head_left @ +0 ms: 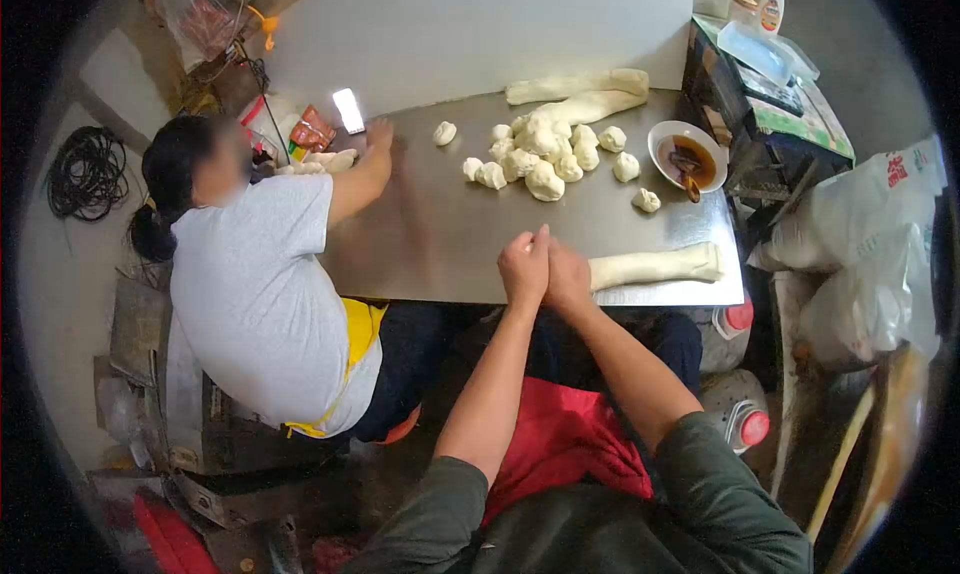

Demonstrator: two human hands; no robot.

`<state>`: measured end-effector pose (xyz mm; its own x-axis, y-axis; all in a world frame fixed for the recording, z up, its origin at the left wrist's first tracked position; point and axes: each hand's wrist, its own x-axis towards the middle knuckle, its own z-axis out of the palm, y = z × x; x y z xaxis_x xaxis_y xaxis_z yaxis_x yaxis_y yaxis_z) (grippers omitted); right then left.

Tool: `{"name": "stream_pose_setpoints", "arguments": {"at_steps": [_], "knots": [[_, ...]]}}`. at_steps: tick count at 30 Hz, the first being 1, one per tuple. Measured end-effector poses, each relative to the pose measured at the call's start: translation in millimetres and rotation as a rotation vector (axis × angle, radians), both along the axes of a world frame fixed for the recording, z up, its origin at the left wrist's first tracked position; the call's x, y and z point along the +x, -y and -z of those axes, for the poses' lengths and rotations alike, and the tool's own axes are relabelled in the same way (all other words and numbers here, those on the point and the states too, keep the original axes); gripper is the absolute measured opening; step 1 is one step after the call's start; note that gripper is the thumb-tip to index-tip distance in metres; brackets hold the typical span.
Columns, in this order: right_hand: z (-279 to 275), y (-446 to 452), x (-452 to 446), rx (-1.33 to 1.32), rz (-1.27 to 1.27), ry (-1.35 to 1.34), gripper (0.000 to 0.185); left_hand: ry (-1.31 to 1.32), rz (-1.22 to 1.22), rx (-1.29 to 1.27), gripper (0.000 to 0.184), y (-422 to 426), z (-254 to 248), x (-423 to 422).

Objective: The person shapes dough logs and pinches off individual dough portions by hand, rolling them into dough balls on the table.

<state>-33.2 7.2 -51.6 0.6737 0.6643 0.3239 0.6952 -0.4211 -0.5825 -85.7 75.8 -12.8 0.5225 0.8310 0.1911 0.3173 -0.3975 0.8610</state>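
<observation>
1. In the head view, your left hand (pixel 523 271) and right hand (pixel 568 276) press together above the near edge of the grey metal table (pixel 440 259), fingers curled in; you cannot tell whether anything is clenched between them.
2. The smooth, cream-coloured cylindrical dough roll (pixel 655 267) lies along the near right edge, its left end meeting your right hand; whether you grasp that end is hidden.
3. Beyond your hands, a pile of cream, rounded dough lumps (pixel 545 154) sits in the far middle, with a few loose ones around it.
4. Behind the pile, a long, folded pale dough strip (pixel 590 99) lies at the far side.
5. Right of the lumps stands a round white bowl (pixel 654 150) of brown liquid.
6. On your left, a co-worker in a light grey short-sleeved shirt (pixel 255 294) reaches a hand (pixel 378 139) beside a phone with a glowing white screen (pixel 348 111).
</observation>
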Motion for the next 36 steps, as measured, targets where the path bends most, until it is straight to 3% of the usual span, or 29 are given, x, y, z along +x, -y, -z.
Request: {"name": "stream_pose_setpoints", "arguments": {"at_steps": [6,10,12,14,15,16,17,18,20,21,22,25,26,28,29,30,32,33,34,36], "knots": [[-12.6,-9.5,-11.4,-0.296,0.030,0.068,0.025,-0.031,-0.040,0.165,0.038,-8.2,-0.7,-11.2],[-29.0,-11.1,-6.9,-0.447,-0.003,-0.081,0.022,-0.101,0.096,0.371,0.039,-21.1,-7.8,-18.3],[-13.3,-14.6,-1.5,-0.449,-0.008,-0.145,0.024,-0.306,0.205,0.254,0.038,-22.4,-32.1,-24.1],[4.4,-15.9,6.8,-0.300,-0.018,0.106,0.025,-0.298,0.259,0.243,0.039,-16.5,-49.9,-30.7],[-6.1,-26.1,25.3,-0.333,-0.002,-0.278,0.028,-0.252,0.347,0.189,0.039,0.2,-63.4,-36.1],[-6.2,-34.3,36.6,-0.322,-0.005,-0.284,0.028,-0.211,0.436,0.136,0.039,12.4,-76.8,-39.3],[2.2,-33.1,44.4,-0.304,-0.158,-0.247,0.032,0.010,0.287,0.069,0.038,18.4,-77.4,-41.2],[12.5,-28.0,49.3,-0.290,-0.306,-0.202,0.037,-0.032,0.235,-0.149,0.035,-1.6,-71.6,-41.3],[-10.3,-5.8,30.8,-0.453,-0.179,-0.221,0.047,0.137,0.190,0.357,0.054,-17.3,-60.7,-40.2],[-13.3,15.3,22.6,-0.419,-0.201,-0.020,0.048,-0.083,0.141,0.684,0.068,-37.5,-26.4,-40.2],[-19.0,30.9,17.0,-0.376,-0.226,0.183,0.049,-0.065,0.136,0.677,0.068,-27.6,-19.1,-37.5],[-15.6,38.9,22.7,-0.304,-0.290,0.199,0.058,-0.102,0.159,-0.221,0.072,-7.5,-6.0,-19.8],[-14.6,40.4,22.2,-0.202,-0.282,0.179,0.059,-0.108,0.167,-0.216,0.072,-10.1,8.6,-13.8],[-20.9,46.8,25.9,-0.094,-0.234,0.089,0.062,-0.087,0.278,-0.526,0.066,-9.4,35.2,-4.5],[-27.6,54.4,26.3,-0.046,-0.175,0.060,0.062,0.051,0.463,-0.481,0.049,1.4,14.8,-12.5],[-33.2,60.6,29.9,0.003,-0.114,0.032,0.062,0.036,0.483,-0.484,0.049,5.9,3.9,-11.5],[-33.0,66.6,34.2,-0.064,-0.119,0.060,0.054,0.056,0.560,-0.278,0.029,14.0,-11.6,-16.0],[-37.4,64.1,35.8,-0.162,-0.163,-0.059,0.049,0.002,0.405,-0.161,0.019,31.1,-19.8,-13.8],[-43.0,62.3,33.8,-0.256,-0.212,-0.175,0.043,-0.037,0.308,0.001,0.021,41.4,-20.2,-11.0],[-28.9,63.5,31.1,-0.120,-0.158,-0.176,0.037,0.047,0.198,0.145,0.027,56.2,-7.0,-1.9]]}}
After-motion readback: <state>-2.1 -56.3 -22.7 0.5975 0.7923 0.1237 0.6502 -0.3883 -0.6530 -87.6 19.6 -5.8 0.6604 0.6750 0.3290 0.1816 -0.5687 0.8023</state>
